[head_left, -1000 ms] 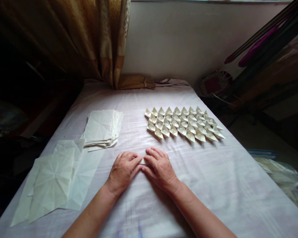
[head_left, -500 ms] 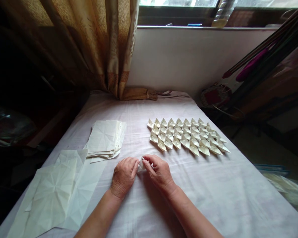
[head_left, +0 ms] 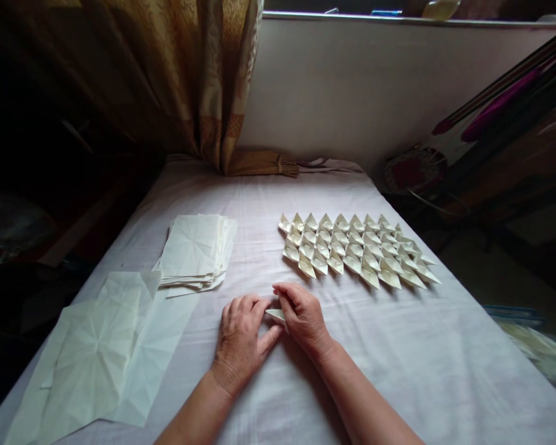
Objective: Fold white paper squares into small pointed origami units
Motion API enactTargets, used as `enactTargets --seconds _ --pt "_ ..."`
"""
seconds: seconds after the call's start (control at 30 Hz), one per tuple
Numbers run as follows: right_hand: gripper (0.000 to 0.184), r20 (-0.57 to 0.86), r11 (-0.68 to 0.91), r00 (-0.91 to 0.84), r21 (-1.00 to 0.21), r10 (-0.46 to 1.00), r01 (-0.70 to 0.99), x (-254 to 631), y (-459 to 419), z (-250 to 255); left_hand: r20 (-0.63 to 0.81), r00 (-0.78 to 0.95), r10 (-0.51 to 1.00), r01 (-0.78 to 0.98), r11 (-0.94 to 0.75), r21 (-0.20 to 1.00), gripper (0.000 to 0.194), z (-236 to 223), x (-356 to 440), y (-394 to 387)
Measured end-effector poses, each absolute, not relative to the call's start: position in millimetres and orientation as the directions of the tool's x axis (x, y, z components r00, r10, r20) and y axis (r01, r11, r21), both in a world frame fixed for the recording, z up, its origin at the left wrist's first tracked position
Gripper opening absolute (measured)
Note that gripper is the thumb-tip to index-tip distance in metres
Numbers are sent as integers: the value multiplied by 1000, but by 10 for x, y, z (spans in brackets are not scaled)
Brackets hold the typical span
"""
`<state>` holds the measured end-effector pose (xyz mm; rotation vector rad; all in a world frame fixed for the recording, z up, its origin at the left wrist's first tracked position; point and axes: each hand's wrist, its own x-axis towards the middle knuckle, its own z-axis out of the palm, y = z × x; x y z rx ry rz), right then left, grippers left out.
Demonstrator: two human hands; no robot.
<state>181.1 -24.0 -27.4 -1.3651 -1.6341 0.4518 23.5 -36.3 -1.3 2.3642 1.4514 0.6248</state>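
Near the middle of the bed, a small white paper boat (head_left: 276, 315) lies between my two hands, most of it hidden by the fingers. My right hand (head_left: 303, 315) is closed on its right part, thumb and fingers pinching the paper. From the left, my left hand (head_left: 243, 337) has its thumb and forefinger round the pointed end, one above and one below. Just beyond, to the right, many similar folded paper boats (head_left: 354, 250) stand in close rows. A stack of creased square paper sheets (head_left: 194, 250) sits to the left of my hands.
Larger creased sheets (head_left: 92, 352) overlap at the left side of the bed, which has a pale sheet (head_left: 398, 371). A gold curtain (head_left: 213, 93) hangs at the back left, its end resting on the bed. Behind are a white wall (head_left: 324, 86) and a window ledge (head_left: 343, 18).
The paper boat has turned from upright to lying flatter. My left thumb and forefinger have spread round its end. The view has tilted down, so less of the window shows.
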Motion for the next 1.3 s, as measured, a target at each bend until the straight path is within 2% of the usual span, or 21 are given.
enactTargets --seconds 0.1,0.17,0.3,0.4,0.5,0.6,0.7,0.87,1.03,1.17,1.3 --pt "22 377 288 96 -826 921 485 1783 -240 -271 232 350 908 745 -420 519 17 -50 310 -384" --pt "23 306 227 144 -888 941 400 1758 -239 -259 238 323 916 713 -401 575 8 -73 326 -363" --pt "31 151 114 165 -970 975 215 1741 -210 -170 220 220 950 592 -309 744 7 -93 277 -268" --pt "29 196 167 115 -959 974 227 1757 -123 -54 135 101 986 389 -164 907 14 -71 225 -143" --pt "28 226 197 50 -922 973 334 1745 31 41 -50 65 997 148 40 988 29 -31 198 23" --pt "30 195 164 21 -873 981 460 1680 188 64 -203 102 974 21 202 979 42 0 184 183" --pt "28 175 139 28 -859 984 492 1613 272 15 -241 116 964 5 242 970 47 11 167 280" --pt "26 170 177 -49 -946 984 271 1590 278 -127 -255 119 959 17 255 967 42 5 152 288" --pt "18 83 83 5 -994 997 71 1625 304 -213 -237 50 970 22 237 971 45 -29 160 247" --pt "14 34 34 0 -999 999 7 1659 341 -186 -174 51 983 61 170 983 39 -64 158 226" --pt "18 26 25 -58 -1000 998 -17 1697 346 -138 -145 11 989 102 143 984 39 -89 149 225"
